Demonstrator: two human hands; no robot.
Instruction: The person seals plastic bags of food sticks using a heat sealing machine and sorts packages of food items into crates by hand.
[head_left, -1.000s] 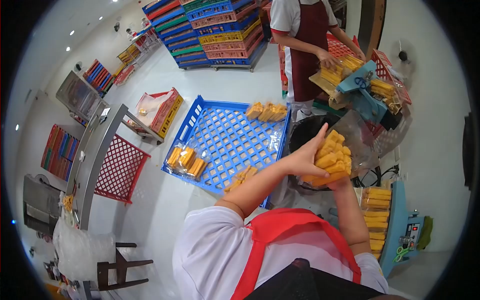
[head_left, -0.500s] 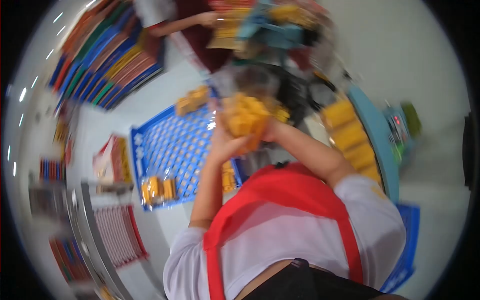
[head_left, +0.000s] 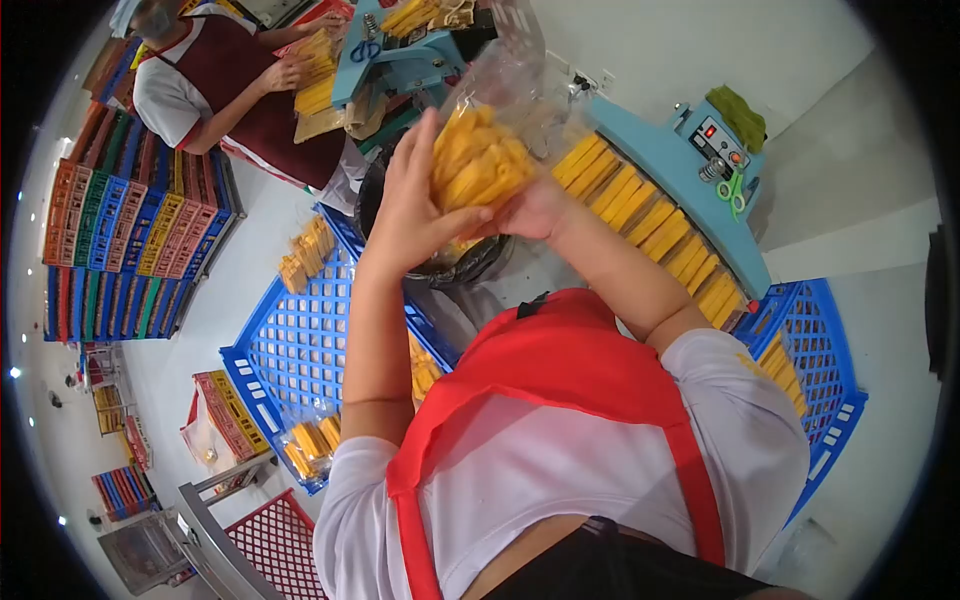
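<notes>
Between my two hands is a clear plastic bag (head_left: pixel 482 160) filled with yellow stick-like pieces, its loose clear top extending away from me. My left hand (head_left: pixel 412 200) grips the bag's left side, thumb across the near face and fingers up along the edge. Beneath its lower right side, my right hand (head_left: pixel 535 207) supports it, with the fingers partly hidden by the bag. A black-lined bin (head_left: pixel 455 265) sits below my hands. To the right, a row of yellow stick bundles (head_left: pixel 655 225) lies along a light-blue sealing machine (head_left: pixel 650 140).
A blue crate (head_left: pixel 290 335) at left holds bundles and bagged sticks. Another blue crate (head_left: pixel 815 350) stands at right. Green scissors (head_left: pixel 733 190) hang on the machine. Across from me a co-worker (head_left: pixel 225 90) handles yellow sticks beside another blue machine (head_left: pixel 400 70). Stacked coloured crates (head_left: pixel 135 220) stand behind.
My view has swung to the right and sharpened, so more of the sealing machine and right-hand crate shows. The bag stays in both hands, now raised slightly farther from my body.
</notes>
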